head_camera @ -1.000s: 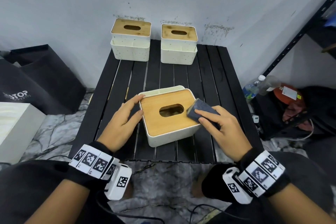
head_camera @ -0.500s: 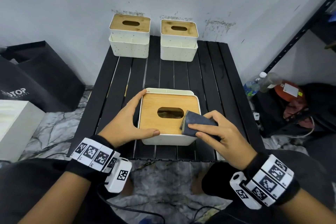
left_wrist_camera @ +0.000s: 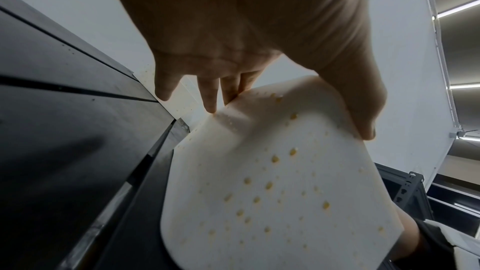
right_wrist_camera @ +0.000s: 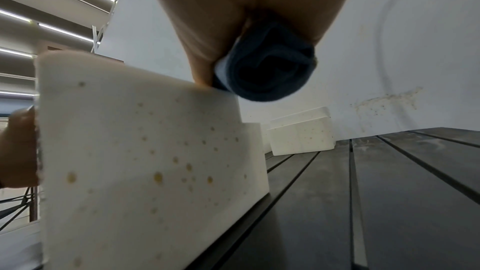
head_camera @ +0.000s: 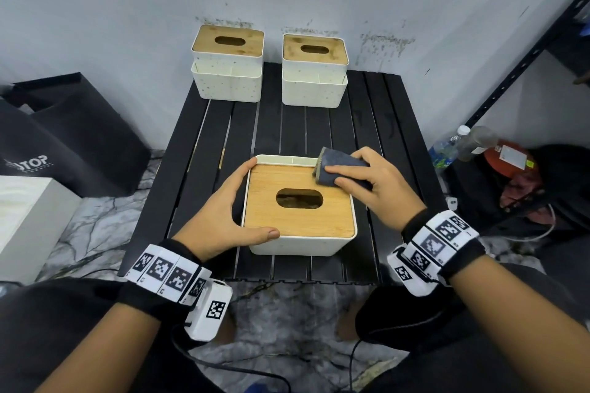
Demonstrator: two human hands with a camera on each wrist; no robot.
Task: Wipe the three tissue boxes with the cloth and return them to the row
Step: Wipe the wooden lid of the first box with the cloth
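Observation:
A white speckled tissue box [head_camera: 298, 210] with a wooden slotted lid stands near the front of the black slatted table [head_camera: 287, 124]. My left hand [head_camera: 230, 210] grips its left side, thumb along the front edge and fingers at the far left corner; the left wrist view shows this left hand [left_wrist_camera: 259, 98] on the box's wall [left_wrist_camera: 272, 192]. My right hand [head_camera: 367, 182] holds a folded dark blue cloth [head_camera: 338, 167] on the lid's far right corner. From the right wrist, the cloth [right_wrist_camera: 267, 67] sits over the box [right_wrist_camera: 145, 161]. Two more tissue boxes [head_camera: 228, 67] [head_camera: 314, 70] stand at the back.
A black bag [head_camera: 64, 137] and a white box [head_camera: 28, 220] sit left of the table. Bottles [head_camera: 459, 143], a dark shelf frame [head_camera: 523, 60] and clutter lie to the right. The wall rises just behind the back boxes. Bare slats lie between the rows.
My right hand has slid the cloth from the lid's near right edge up to its far right corner. The box was turned square, and my left thumb now lies along its front.

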